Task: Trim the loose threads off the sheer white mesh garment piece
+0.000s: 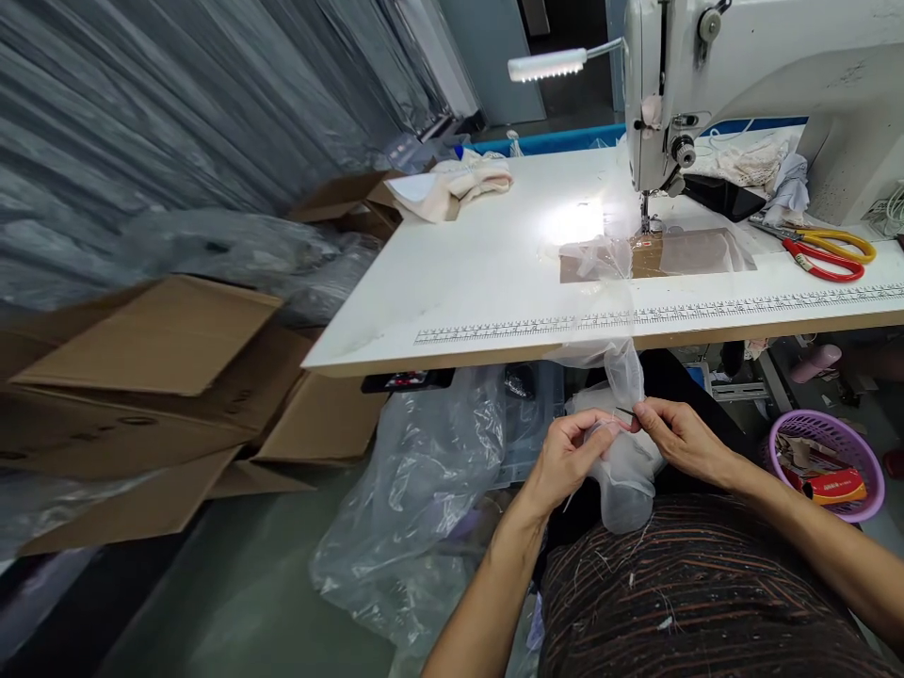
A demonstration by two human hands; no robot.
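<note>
Over my lap, just in front of the table edge, my left hand [575, 452] is closed in a pinch on sheer white fabric [625, 504]. My right hand [678, 433] meets it from the other side, its fingers closed on a thin dark pointed tool [624, 411] whose exact kind is too small to make out. The tool's tip points left, towards my left fingertips. From between my hands the fabric bunches down onto my lap, and a strip of it runs up over the table edge towards the sewing machine's needle area [646, 221].
The white sewing machine [749, 56] stands on the white table [452, 273], with red- and yellow-handled scissors [826, 250] at right. Beige cloth [459, 184] lies at the far left corner. Cardboard boxes [155, 367] and clear plastic [424, 490] are at left, a purple basket [872, 471] at right.
</note>
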